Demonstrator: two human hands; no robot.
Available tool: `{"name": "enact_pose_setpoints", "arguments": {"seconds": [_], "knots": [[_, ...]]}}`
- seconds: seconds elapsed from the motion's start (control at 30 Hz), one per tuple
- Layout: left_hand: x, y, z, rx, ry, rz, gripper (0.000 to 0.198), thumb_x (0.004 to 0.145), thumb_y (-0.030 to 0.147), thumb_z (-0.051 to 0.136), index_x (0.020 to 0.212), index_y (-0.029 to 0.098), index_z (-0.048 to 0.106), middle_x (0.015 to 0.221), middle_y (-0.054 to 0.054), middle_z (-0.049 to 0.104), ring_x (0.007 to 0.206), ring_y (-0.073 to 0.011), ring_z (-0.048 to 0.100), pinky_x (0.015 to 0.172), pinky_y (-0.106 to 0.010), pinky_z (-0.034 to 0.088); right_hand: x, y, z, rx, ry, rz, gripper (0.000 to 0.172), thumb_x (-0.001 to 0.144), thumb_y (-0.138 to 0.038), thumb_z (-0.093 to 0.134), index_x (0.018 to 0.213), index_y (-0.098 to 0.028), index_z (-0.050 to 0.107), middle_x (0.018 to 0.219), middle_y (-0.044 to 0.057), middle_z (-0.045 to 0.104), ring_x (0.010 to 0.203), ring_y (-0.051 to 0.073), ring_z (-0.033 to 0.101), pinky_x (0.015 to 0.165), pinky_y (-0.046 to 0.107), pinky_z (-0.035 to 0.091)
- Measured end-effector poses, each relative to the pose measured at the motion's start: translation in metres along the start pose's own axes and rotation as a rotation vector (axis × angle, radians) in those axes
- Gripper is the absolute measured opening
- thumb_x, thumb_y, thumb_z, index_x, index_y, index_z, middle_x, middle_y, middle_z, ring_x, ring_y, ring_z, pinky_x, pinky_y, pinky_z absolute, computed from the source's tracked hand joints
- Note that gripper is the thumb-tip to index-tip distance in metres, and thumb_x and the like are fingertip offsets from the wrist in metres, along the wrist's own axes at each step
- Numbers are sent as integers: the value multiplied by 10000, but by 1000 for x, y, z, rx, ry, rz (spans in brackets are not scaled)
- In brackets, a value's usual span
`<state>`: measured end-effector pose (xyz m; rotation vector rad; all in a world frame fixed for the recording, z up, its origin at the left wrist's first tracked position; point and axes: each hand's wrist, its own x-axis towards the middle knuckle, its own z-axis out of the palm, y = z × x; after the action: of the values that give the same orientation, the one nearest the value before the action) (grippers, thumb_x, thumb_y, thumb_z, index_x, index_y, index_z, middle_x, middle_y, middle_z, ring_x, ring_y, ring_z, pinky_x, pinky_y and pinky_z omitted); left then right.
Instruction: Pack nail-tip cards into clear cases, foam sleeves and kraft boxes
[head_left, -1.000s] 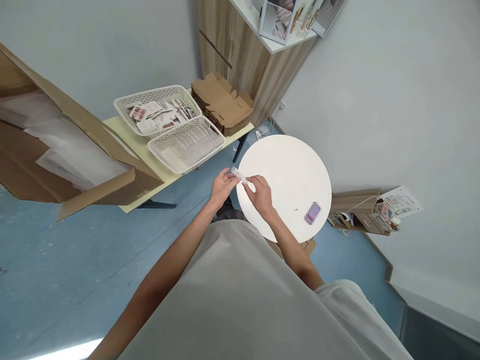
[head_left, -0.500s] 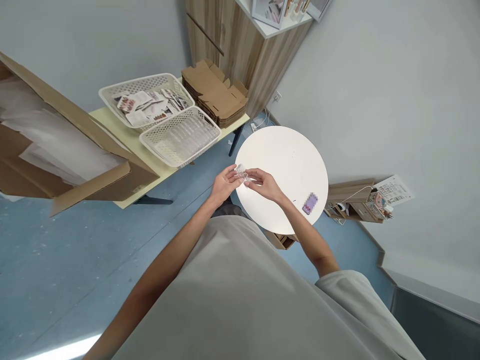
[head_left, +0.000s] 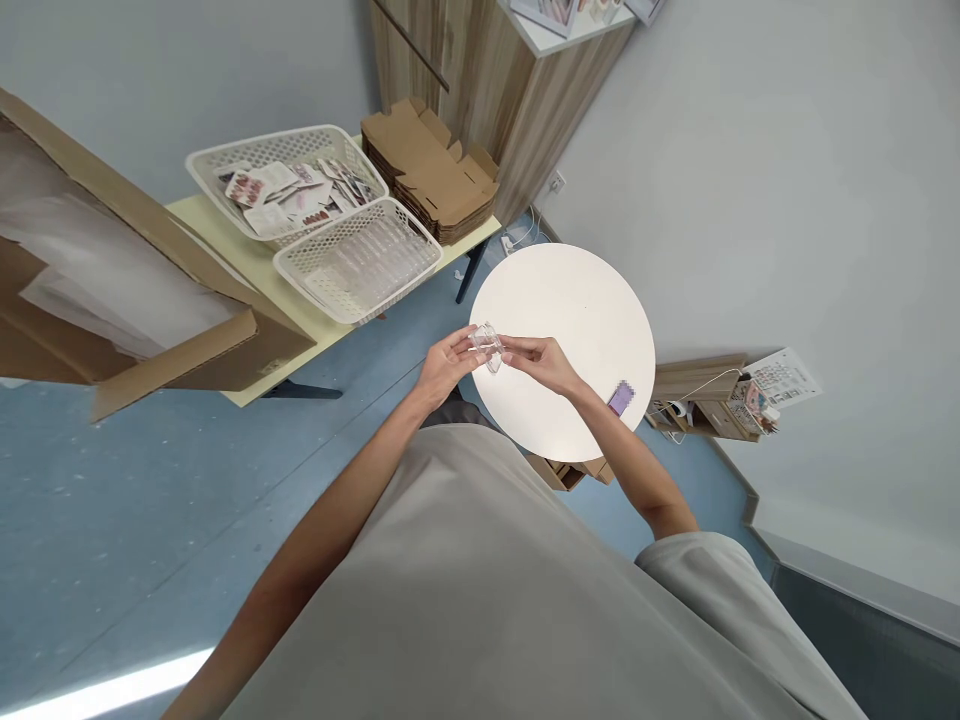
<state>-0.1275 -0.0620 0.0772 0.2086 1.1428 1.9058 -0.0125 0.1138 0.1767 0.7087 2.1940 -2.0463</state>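
Between my two hands is a small clear plastic box [head_left: 489,346], held up over the near left edge of the round white table [head_left: 559,290]. My left hand [head_left: 444,368] grips its left side between thumb and fingers. The fingertips of my right hand [head_left: 546,362] pinch its right side. The box looks partly unfolded, with a clear flap angled toward me; its exact shape is hard to make out. A purple phone [head_left: 621,398], partly pixelated, lies on the table beyond my right forearm.
On a yellow table [head_left: 262,375] at left stand a white basket of printed cards [head_left: 199,165], a white basket of clear plastic cases [head_left: 281,262], flat brown cartons [head_left: 442,190] and a large open cardboard box [head_left: 176,365]. A wooden shelf [head_left: 694,385] stands right of the round table.
The clear plastic box shows wider and more opened out between my hands. My right hand has shifted slightly to the right, away from my left. The whole view has tilted a little.
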Motion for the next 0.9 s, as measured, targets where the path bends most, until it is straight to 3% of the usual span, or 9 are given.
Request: {"name": "enact_pose_setpoints", "arguments": {"seconds": [0.2, 0.37, 0.5, 0.63, 0.8, 0.9], "knots": [[-9, 20, 6, -140, -128, 11, 906, 717, 450, 1031, 1506, 186, 672, 1495, -218, 740, 1459, -423, 672, 1303, -662, 459, 4, -26, -19, 104, 41, 45, 646, 746, -736, 952, 1147, -237, 867, 1274, 82, 857, 1237, 337, 803, 1117, 528, 657], [-11, 24, 7, -151, -190, -1, 844, 747, 284, 958, 1536, 216, 667, 1611, -193, 664, 1561, -426, 575, 1357, -651, 384, 19, -36, -24, 119, 144, 32, 605, 894, -821, 776, 1043, -238, 711, 1294, 97, 842, 1023, 241, 844, 894, 409, 726], [-9, 21, 8, -104, -196, 7, 884, 724, 180, 874, 1572, 246, 633, 1685, -164, 599, 1602, -404, 530, 1381, -628, 347, 38, -22, -19, 128, 193, 26, 657, 880, -870, 759, 1000, -233, 655, 1196, 87, 851, 899, 197, 822, 774, 333, 720], [-9, 23, 9, -10, -183, 11, 926, 734, 187, 808, 1625, 270, 572, 1747, -148, 528, 1637, -388, 486, 1372, -618, 369, 52, -6, -14, 169, 197, 52, 663, 847, -838, 828, 1013, -217, 668, 1154, 89, 850, 802, 161, 776, 741, 322, 714], [-9, 26, 9, 66, -175, 20, 935, 759, 216, 776, 1658, 280, 530, 1787, -147, 471, 1659, -387, 452, 1353, -619, 397, 47, 5, -11, 221, 184, 112, 641, 830, -805, 868, 1005, -209, 709, 1151, 97, 852, 929, 206, 802, 740, 305, 702], [-5, 25, 8, 77, -173, 18, 934, 758, 233, 785, 1656, 282, 530, 1801, -151, 446, 1660, -389, 450, 1355, -607, 394, 40, 15, -8, 238, 191, 125, 665, 774, -818, 895, 967, -202, 735, 1089, 83, 836, 900, 199, 797, 714, 278, 679]]}}
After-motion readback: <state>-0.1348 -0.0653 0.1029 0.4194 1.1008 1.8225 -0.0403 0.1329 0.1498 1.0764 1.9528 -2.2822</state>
